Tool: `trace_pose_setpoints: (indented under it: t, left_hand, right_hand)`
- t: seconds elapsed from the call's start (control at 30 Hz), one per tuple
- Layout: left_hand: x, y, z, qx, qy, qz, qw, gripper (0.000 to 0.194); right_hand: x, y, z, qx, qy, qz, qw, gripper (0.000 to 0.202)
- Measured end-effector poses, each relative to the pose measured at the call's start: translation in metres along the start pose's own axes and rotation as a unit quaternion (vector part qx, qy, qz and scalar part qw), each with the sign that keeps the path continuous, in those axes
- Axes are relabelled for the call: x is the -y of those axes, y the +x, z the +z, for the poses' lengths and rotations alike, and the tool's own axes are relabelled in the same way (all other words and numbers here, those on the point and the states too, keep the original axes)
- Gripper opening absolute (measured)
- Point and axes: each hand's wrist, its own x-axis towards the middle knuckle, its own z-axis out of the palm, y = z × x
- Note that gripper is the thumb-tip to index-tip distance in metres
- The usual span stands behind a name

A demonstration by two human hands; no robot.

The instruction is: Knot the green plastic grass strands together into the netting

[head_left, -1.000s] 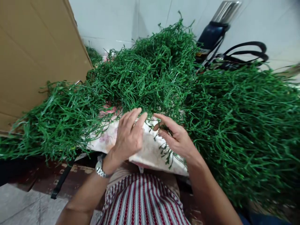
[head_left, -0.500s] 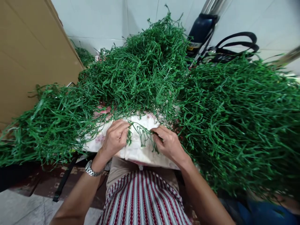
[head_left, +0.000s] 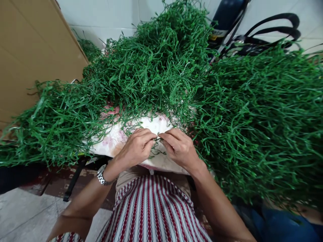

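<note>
Over the white flower-patterned surface (head_left: 117, 139), my left hand (head_left: 138, 148) and my right hand (head_left: 179, 148) meet, their fingertips almost touching. Both hands are pinched on one thin green sprig (head_left: 155, 152), a branching, plastic-looking stem. Parts of it dangle below the fingers; the fingers hide the rest. Loose strands of the same kind lie just beyond my left hand, at the foot of the middle heap of green sprigs (head_left: 161, 64).
More green sprigs form a left heap (head_left: 58, 124) and a large right heap (head_left: 262, 124). A brown cardboard panel (head_left: 37, 50) stands at the left. Behind the heaps, a dark cylinder (head_left: 224, 20) and black looped straps (head_left: 282, 25) are by the tiled wall (head_left: 106, 16).
My hands have come together, mostly by my left hand moving right. The sprig stretched between them is now bunched at the fingertips. The camera view has tipped down slightly.
</note>
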Motion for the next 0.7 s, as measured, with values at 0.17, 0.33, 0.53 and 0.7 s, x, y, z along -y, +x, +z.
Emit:
trace_pose_setpoints:
  t: [0.17,0.33,0.53,0.7]
  left_hand:
    - [-0.006,-0.002,-0.001,-0.011,0.021,-0.02,1.0,0.016]
    - [-0.009,-0.006,-0.003,-0.043,-0.008,-0.069,0.997,0.015]
    - [-0.006,-0.008,0.002,-0.053,-0.136,-0.086,0.986,0.018]
    - [-0.004,-0.009,0.0,-0.097,-0.152,-0.062,0.982,0.016]
  right_hand:
    - [0.003,-0.001,-0.001,-0.025,0.065,0.02,0.997,0.019]
    - [0.006,0.0,-0.006,-0.089,0.095,0.037,0.991,0.015]
    - [0.01,-0.002,0.0,-0.105,0.074,-0.01,0.992,0.02]
    - [0.013,-0.002,0.001,-0.098,0.017,-0.042,0.994,0.025]
